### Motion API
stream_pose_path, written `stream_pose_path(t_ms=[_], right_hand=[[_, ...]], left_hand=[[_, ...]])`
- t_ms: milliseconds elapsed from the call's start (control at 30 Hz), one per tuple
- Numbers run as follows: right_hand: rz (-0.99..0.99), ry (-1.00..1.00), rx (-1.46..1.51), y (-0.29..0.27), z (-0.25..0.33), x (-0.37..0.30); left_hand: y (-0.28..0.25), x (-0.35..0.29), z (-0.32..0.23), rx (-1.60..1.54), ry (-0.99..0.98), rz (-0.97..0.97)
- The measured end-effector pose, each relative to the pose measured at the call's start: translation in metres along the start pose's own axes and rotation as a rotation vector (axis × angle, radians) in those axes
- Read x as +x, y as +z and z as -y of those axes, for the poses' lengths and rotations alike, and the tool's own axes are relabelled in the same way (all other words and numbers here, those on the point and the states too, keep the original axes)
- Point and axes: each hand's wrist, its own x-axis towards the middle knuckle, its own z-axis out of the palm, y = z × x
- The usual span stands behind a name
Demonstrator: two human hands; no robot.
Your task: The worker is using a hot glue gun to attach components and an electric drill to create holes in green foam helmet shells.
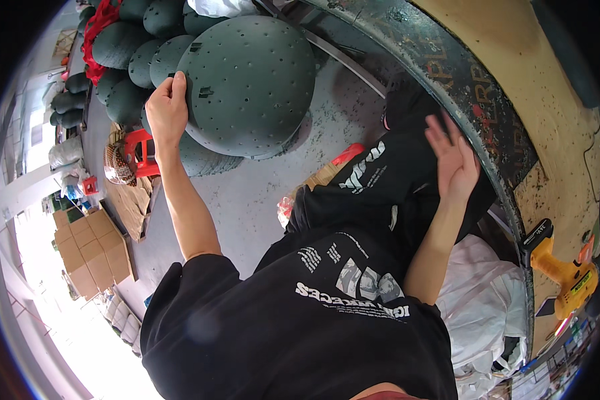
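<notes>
A large dark green dome (250, 87) dotted with small holes, with a few square slots near its left edge, is at the upper middle. My left hand (169, 110) is closed on the left rim of this dome, thumb uppermost; its other fingers are partly hidden. Below and behind it, part of another green dome (207, 159) shows near the floor. My right hand (455, 157) holds nothing, fingers apart, above my knee and beside the curved edge of the worktable (553, 167).
Stacks of similar green domes (119, 45) stand at the upper left, near a red stool (140, 152). Cardboard boxes (93, 250) are at the left. A yellow cordless power tool (567, 277) lies on the table, with white sacks (483, 293) below its edge.
</notes>
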Motion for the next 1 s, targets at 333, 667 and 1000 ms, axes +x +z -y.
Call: stream_pose_path(t_ms=[333,667,1000], right_hand=[[-0.338,-0.845,-1.434,0.010,-0.043,-0.012],[-0.702,0.024,-1.078,-0.187,-0.101,-0.021],[-0.374,0.369,-1.225,-0.151,-0.094,-0.044]], left_hand=[[-0.012,-0.007,0.036,0.029,-0.146,0.013],[0.005,-0.016,0.077,0.157,-0.217,0.122],[0.071,-0.093,0.250,0.470,-0.377,0.402]])
